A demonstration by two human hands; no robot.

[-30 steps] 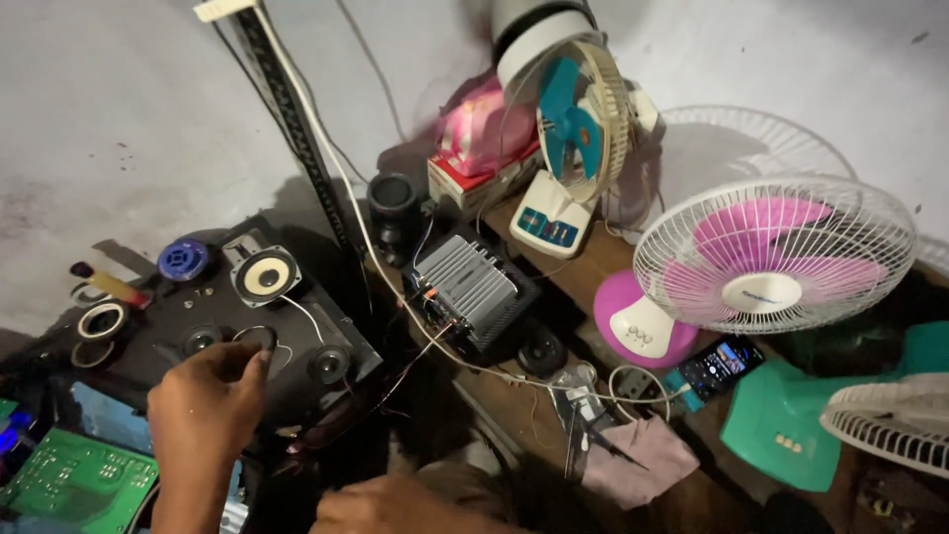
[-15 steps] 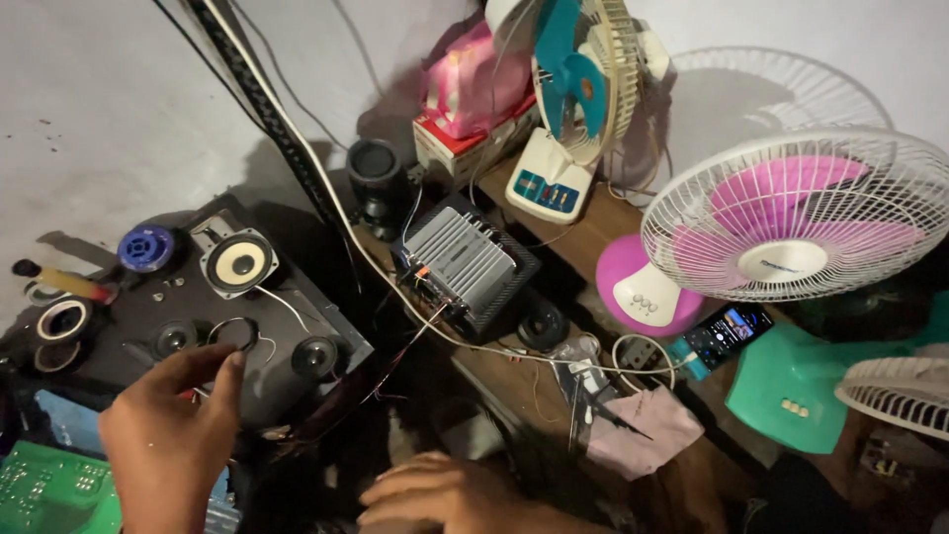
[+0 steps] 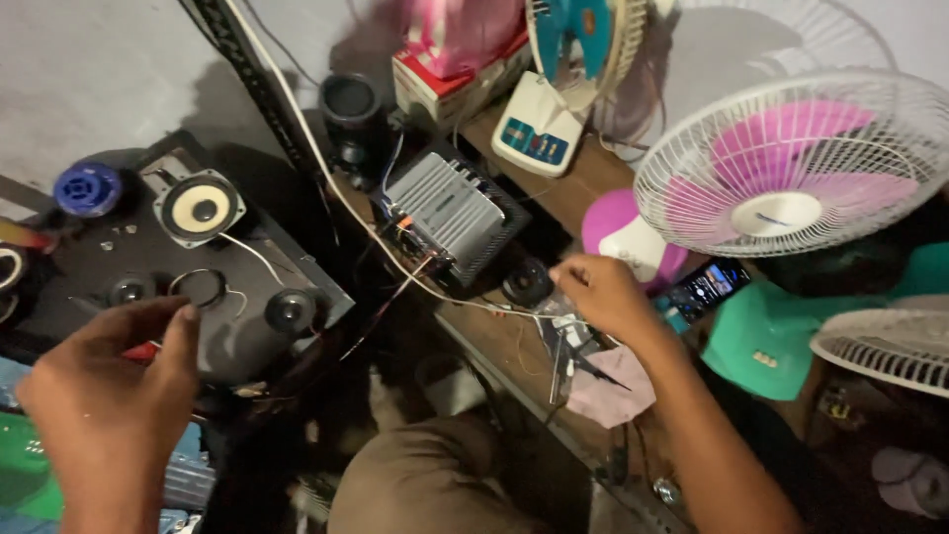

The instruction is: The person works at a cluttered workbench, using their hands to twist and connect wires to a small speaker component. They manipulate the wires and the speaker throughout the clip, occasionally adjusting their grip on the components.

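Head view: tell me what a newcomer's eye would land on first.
The pink-bladed fan at upper right stands out most. At centre, a ribbed metal amplifier trails wires, and the right hand reaches into the wire clutter just below it. The left hand hovers by a black panel bearing a small speaker.

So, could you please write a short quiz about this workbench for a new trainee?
1. True or false: the right hand rests on the pink fan.
2. Which hand is nearer the small speaker? A) left B) right
3. What colour is the circuit board at the lower left edge?

Key: 1 false, it reaches the wires on the wooden shelf; 2 A, the left hand; 3 green.
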